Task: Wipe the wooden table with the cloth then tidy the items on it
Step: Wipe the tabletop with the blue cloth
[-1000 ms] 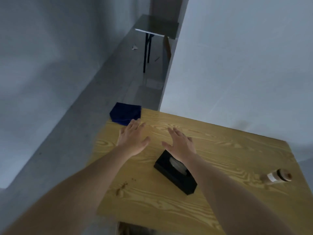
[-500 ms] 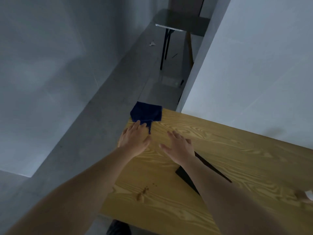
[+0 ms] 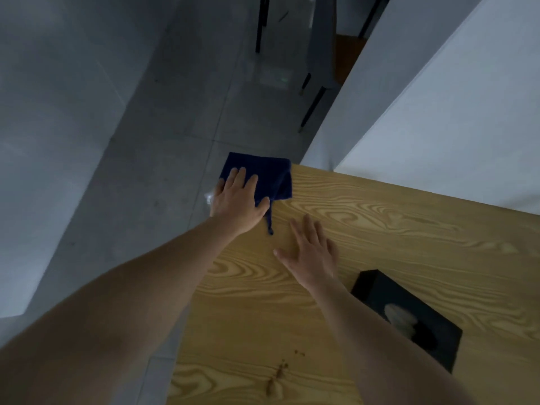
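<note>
A dark blue cloth lies on the far left corner of the wooden table, partly hanging over the edge. My left hand rests flat on the cloth with fingers spread. Nothing is in my right hand, which hovers open, palm down, over the wood just right of the cloth's dangling loop. A black tissue box with a tissue showing sits on the table at the right. Small brown crumbs and a stain mark the near part of the table.
A white wall runs along the table's far side. Grey tiled floor lies to the left. Dark legs of a table or chair stand further back.
My left hand has moved forward onto the blue cloth. My right hand has moved forward, off the tissue box. The view has shifted closer and left; the bottle at the right has left the frame.
</note>
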